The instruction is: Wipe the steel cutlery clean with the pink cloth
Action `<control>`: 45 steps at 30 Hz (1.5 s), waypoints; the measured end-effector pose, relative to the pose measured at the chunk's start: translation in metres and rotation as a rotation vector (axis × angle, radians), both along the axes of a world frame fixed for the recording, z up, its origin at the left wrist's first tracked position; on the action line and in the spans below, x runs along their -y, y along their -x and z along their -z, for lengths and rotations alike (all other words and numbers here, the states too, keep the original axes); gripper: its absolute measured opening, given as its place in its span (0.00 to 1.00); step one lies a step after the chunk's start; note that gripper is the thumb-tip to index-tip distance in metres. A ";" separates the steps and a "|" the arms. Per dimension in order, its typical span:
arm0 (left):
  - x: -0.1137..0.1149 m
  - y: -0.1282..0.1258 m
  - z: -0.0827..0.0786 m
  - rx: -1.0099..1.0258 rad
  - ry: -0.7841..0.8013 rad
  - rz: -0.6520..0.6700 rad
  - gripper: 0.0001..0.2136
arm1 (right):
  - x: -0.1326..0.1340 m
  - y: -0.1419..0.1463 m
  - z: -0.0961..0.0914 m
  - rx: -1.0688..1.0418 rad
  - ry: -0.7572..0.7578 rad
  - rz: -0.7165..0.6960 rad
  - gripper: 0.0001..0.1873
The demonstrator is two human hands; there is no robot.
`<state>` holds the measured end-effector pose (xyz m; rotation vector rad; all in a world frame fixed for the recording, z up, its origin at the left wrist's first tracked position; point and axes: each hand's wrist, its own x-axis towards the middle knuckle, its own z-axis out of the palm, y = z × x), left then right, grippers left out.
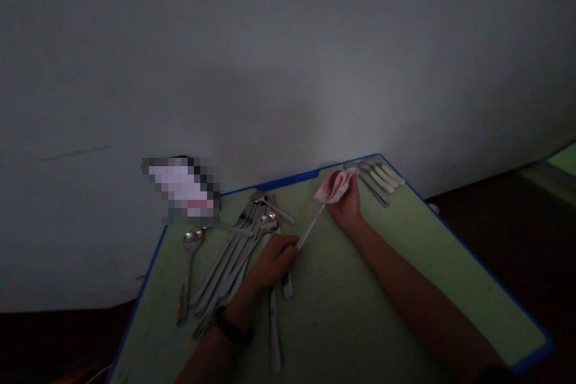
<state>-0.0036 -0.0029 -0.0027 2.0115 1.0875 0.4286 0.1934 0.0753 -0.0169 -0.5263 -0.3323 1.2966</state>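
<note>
Light is poor; we note outlines more surely than detail. The left hand (276,257) sits over the middle of a pale green table, its fingers curled together and clamped on the near end of a slim utensil (310,228). The utensil slants up and away to our right, its far end lost inside a folded pink-and-white cloth (335,186). We cannot tell whether a spoon, fork or knife head is hidden there.

The right hand (346,207) holds the cloth from behind and below. Its fingers seem closed around the folds, though we cannot see the tips. We judge that gripping the utensil by one end leaves the other free for the cloth to wrap, and that two hands, one at each end, keep the thin piece from twisting.

Beneath and beside the left forearm lies a loose pile of cutlery (220,273), handles mostly toward us, probably because that makes them easy to pick up. A spoon (193,240) rests at its left; a separate handle (275,336) points at us from under the wrist.

At the far right corner, white-handled pieces (383,180) lie side by side, with plain metal ones (374,189) just beside them. We read that spacing as deliberate, holding two groups well apart across the tabletop (360,324).
</note>
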 end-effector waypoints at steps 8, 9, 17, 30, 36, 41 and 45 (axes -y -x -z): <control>0.001 -0.004 -0.003 -0.012 -0.009 0.014 0.14 | -0.002 -0.004 0.003 -0.114 0.093 -0.114 0.10; 0.001 -0.004 -0.003 -0.016 -0.012 0.014 0.14 | -0.003 -0.003 0.002 -0.124 0.093 -0.120 0.10; 0.000 -0.005 -0.003 -0.037 -0.027 0.039 0.14 | -0.004 0.002 0.007 -0.020 0.088 -0.145 0.05; 0.002 -0.009 -0.004 -0.069 -0.028 0.032 0.16 | -0.003 -0.001 0.014 0.135 0.107 -0.202 0.08; 0.002 -0.012 -0.001 -0.087 -0.042 -0.037 0.19 | -0.001 0.001 0.014 0.155 0.113 -0.194 0.08; 0.003 -0.014 -0.001 0.004 -0.036 -0.097 0.15 | -0.001 0.003 0.015 0.146 0.113 -0.164 0.10; 0.002 -0.016 -0.001 0.062 -0.070 -0.166 0.20 | -0.001 0.002 0.016 0.138 0.102 -0.189 0.12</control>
